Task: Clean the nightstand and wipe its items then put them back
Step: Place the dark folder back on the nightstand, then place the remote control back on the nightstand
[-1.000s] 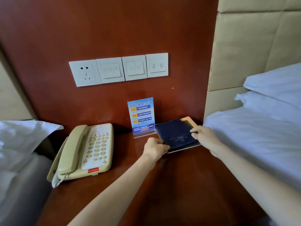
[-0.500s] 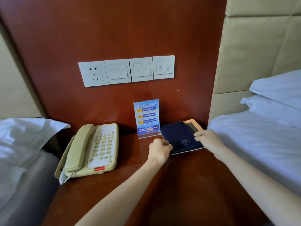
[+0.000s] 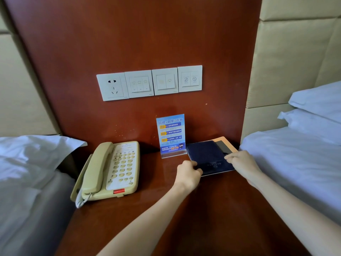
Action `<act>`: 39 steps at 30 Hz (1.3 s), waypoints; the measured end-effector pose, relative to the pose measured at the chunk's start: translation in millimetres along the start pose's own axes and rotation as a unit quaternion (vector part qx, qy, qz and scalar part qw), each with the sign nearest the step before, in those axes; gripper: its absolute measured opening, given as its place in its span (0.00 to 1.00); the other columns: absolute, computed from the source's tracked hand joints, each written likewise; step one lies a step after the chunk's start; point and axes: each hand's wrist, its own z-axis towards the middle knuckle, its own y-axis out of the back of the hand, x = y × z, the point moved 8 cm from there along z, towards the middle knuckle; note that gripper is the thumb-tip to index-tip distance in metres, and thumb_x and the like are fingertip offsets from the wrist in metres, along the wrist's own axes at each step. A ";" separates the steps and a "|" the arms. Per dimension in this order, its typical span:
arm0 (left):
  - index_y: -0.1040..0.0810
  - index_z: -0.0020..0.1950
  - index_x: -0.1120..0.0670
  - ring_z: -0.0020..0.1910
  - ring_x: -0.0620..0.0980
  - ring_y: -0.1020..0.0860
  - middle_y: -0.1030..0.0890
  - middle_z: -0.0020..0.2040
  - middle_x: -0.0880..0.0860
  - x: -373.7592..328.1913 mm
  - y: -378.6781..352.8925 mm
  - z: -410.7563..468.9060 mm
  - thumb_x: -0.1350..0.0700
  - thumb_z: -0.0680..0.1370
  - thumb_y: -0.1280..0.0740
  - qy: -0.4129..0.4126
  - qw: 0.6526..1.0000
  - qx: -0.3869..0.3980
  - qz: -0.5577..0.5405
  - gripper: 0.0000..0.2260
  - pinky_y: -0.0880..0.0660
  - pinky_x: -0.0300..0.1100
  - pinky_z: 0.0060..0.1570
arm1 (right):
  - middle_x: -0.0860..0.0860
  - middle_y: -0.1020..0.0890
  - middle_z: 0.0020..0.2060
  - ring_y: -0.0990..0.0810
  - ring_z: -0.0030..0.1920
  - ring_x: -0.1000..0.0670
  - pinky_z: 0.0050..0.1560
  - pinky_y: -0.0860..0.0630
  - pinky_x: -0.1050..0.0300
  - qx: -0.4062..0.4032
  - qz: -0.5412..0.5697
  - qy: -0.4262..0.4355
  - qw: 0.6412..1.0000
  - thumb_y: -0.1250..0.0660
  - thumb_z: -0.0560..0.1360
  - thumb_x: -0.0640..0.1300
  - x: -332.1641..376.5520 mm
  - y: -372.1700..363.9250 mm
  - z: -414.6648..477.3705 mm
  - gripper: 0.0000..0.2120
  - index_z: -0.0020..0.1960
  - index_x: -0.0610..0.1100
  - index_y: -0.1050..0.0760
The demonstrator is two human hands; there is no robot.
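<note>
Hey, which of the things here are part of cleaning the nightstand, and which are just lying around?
Job: nightstand, beige telephone, blue sign stand, dark blue folder gripped by left hand and right hand, tan board under it.
Just there: wall switch panel, pillows, bed sheets, padded headboard.

Sign card [image 3: 171, 134]: 01–03, perhaps 96110
</note>
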 end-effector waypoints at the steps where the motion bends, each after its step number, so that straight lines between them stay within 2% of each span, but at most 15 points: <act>1: 0.29 0.69 0.61 0.64 0.55 0.26 0.26 0.66 0.59 0.1 -1.1 -0.1 0.60 0.78 0.37 0.000 1.000 0.006 0.002 0.19 0.32 0.34 0.55 | 0.29 0.25 0.57 0.28 0.61 0.32 0.61 0.30 0.37 -0.002 -0.005 -0.002 1.000 0.41 0.76 0.33 -1.0 0.1 0.1 0.12 0.53 0.24 0.26; 5: 0.30 0.70 0.59 0.65 0.55 0.27 0.26 0.66 0.59 -1.9 -2.2 1.5 0.60 0.78 0.38 -0.004 0.999 0.033 0.006 0.19 0.30 0.41 0.63 | 0.30 0.24 0.58 0.27 0.60 0.31 0.60 0.28 0.39 -0.001 -0.017 -0.003 1.000 0.41 0.76 0.34 -3.0 0.2 4.1 0.13 0.54 0.25 0.26; 7: 0.30 0.70 0.59 0.65 0.55 0.28 0.26 0.66 0.58 -2.2 -0.2 -0.6 0.60 0.78 0.38 -0.006 0.999 0.047 0.015 0.19 0.31 0.43 0.65 | 0.36 0.22 0.60 0.25 0.59 0.37 0.58 0.28 0.49 0.018 -0.019 0.002 1.000 0.40 0.77 0.34 2.5 -0.1 2.7 0.12 0.55 0.30 0.23; 10: 0.27 0.66 0.59 0.62 0.54 0.25 0.22 0.62 0.57 -1.0 9.1 -7.0 0.60 0.78 0.39 -0.005 0.999 0.048 0.017 0.16 0.29 0.40 0.60 | 0.43 0.24 0.63 0.28 0.64 0.44 0.59 0.34 0.54 0.051 -0.015 0.016 0.998 0.38 0.77 0.36 15.0 1.4 -2.0 0.14 0.61 0.39 0.23; 12: 0.24 0.61 0.58 0.57 0.55 0.22 0.20 0.57 0.58 -0.6 20.5 -13.3 0.59 0.78 0.39 0.002 0.999 0.031 -0.007 0.13 0.26 0.42 0.56 | 0.44 0.23 0.61 0.27 0.62 0.45 0.57 0.34 0.54 0.055 -0.020 0.026 0.998 0.37 0.76 0.37 25.9 6.6 -7.8 0.13 0.60 0.41 0.22; 14: 0.22 0.58 0.59 0.53 0.56 0.20 0.18 0.52 0.58 -0.3 35.0 -20.3 0.59 0.78 0.38 0.009 0.998 0.016 -0.057 0.11 0.23 0.47 0.56 | 0.45 0.21 0.59 0.26 0.60 0.45 0.57 0.32 0.53 0.057 -0.022 0.033 0.998 0.36 0.76 0.39 36.1 9.8 -14.6 0.12 0.57 0.44 0.21; 17: 0.23 0.57 0.61 0.45 0.51 0.22 0.20 0.48 0.56 -3.6 64.2 -36.8 0.62 0.80 0.42 0.012 0.993 0.002 -0.118 0.11 0.23 0.41 0.45 | 0.46 0.19 0.56 0.23 0.58 0.45 0.60 0.29 0.52 0.068 -0.007 0.054 0.996 0.35 0.75 0.39 55.0 7.5 -32.8 0.09 0.52 0.45 0.19; 20: 0.24 0.58 0.60 0.46 0.51 0.21 0.19 0.49 0.56 -3.4 98.4 -55.8 0.62 0.81 0.45 0.003 0.991 -0.014 -0.131 0.12 0.23 0.43 0.46 | 0.48 0.17 0.49 0.20 0.54 0.46 0.62 0.26 0.47 0.081 0.001 0.070 0.994 0.33 0.73 0.39 74.4 -1.2 -55.8 0.08 0.41 0.51 0.20; 23: 0.25 0.59 0.61 0.47 0.50 0.22 0.20 0.49 0.56 4.8 129.1 -78.2 0.62 0.82 0.46 0.012 0.989 -0.022 -0.145 0.12 0.25 0.38 0.43 | 0.49 0.17 0.44 0.19 0.51 0.47 0.59 0.24 0.49 0.101 0.022 0.084 0.991 0.34 0.73 0.37 94.9 -17.0 -84.2 0.07 0.42 0.46 0.19; 27: 0.25 0.56 0.60 0.44 0.49 0.21 0.19 0.49 0.56 14.2 174.3 -113.4 0.61 0.82 0.45 0.017 0.988 -0.049 -0.143 0.10 0.25 0.36 0.41 | 0.46 0.17 0.48 0.19 0.51 0.49 0.44 0.26 0.60 0.137 0.045 0.100 0.984 0.33 0.74 0.38 118.2 -40.4 -119.1 0.07 0.50 0.42 0.19; 31: 0.23 0.54 0.57 0.48 0.50 0.20 0.18 0.50 0.55 35.0 217.5 -152.6 0.60 0.80 0.42 0.019 0.992 -0.061 -0.109 0.09 0.24 0.40 0.45 | 0.45 0.17 0.47 0.19 0.50 0.48 0.42 0.26 0.63 0.162 0.101 0.107 0.976 0.33 0.74 0.37 139.9 -62.9 -157.5 0.07 0.50 0.41 0.19; 34: 0.20 0.51 0.53 0.49 0.49 0.19 0.17 0.49 0.52 60.5 254.7 -186.5 0.58 0.77 0.37 0.021 0.996 -0.090 -0.019 0.08 0.24 0.44 0.53 | 0.45 0.16 0.46 0.18 0.49 0.48 0.45 0.24 0.61 0.211 0.118 0.118 0.963 0.35 0.74 0.36 159.0 -94.6 -194.4 0.07 0.50 0.41 0.20; 36: 0.19 0.52 0.54 0.50 0.49 0.20 0.17 0.47 0.50 73.0 281.6 -209.1 0.59 0.77 0.36 0.025 0.990 -0.125 0.058 0.08 0.25 0.43 0.55 | 0.45 0.16 0.47 0.18 0.49 0.48 0.47 0.23 0.59 0.244 0.123 0.124 0.954 0.34 0.74 0.36 174.3 -118.7 -216.9 0.07 0.50 0.41 0.20; 39: 0.19 0.51 0.54 0.50 0.50 0.20 0.18 0.47 0.50 87.2 317.8 -247.6 0.61 0.76 0.36 0.036 0.977 -0.174 0.113 0.08 0.26 0.42 0.54 | 0.44 0.16 0.43 0.18 0.44 0.51 0.43 0.24 0.62 0.295 0.129 0.141 0.936 0.33 0.73 0.36 199.9 -157.5 -254.0 0.05 0.46 0.42 0.20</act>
